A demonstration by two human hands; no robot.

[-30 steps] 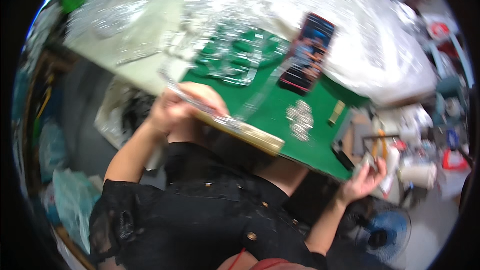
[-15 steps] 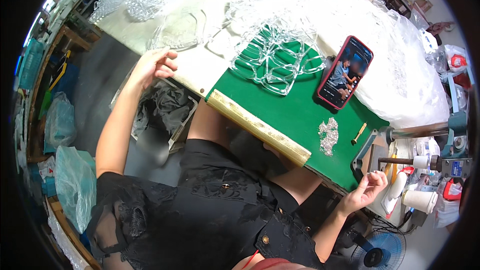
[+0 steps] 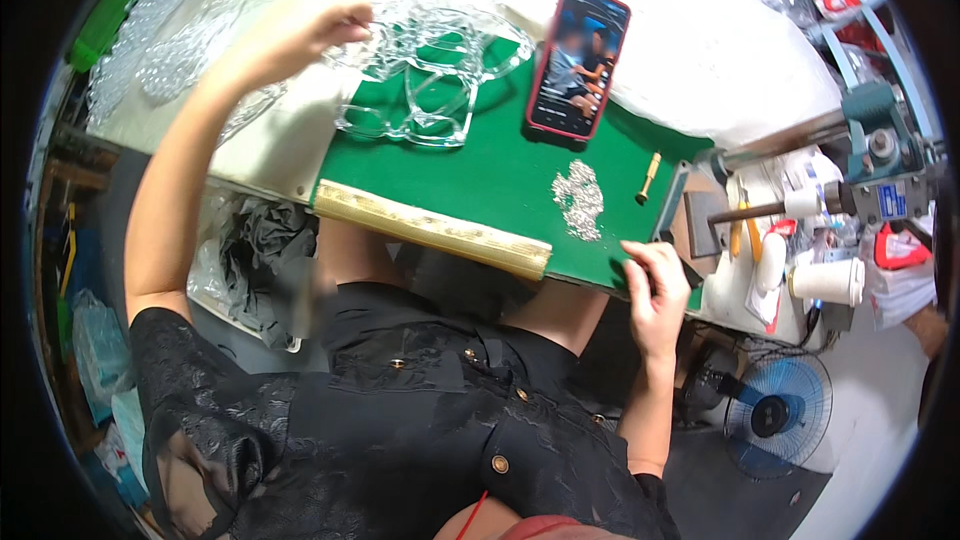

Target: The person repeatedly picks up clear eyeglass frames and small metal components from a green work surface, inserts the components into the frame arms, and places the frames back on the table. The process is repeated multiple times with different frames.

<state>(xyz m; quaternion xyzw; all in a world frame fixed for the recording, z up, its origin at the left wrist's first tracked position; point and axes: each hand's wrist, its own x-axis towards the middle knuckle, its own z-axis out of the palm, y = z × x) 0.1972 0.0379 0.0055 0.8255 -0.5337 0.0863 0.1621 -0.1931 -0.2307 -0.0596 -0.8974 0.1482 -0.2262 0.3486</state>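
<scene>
Green mat (image 3: pixel 450 170) on the bench (image 3: pixel 275 150), with clear glasses frames (image 3: pixel 440 70) heaped on its far left part and past its edge. Right by the heap, left hand (image 3: pixel 315 32) with fingers bunched close, hard to tell whether pinching a frame or only near; by the front right edge of the mat, right hand (image 3: pixel 657 290) with thumb and finger a little apart. Farther out, red-edged phone (image 3: pixel 578 65), pile of tiny silvery bits (image 3: pixel 580 202), small gold stick (image 3: pixel 650 177), gold strip (image 3: pixel 430 228) along the near edge, and fan (image 3: pixel 775 413) down low at right.
</scene>
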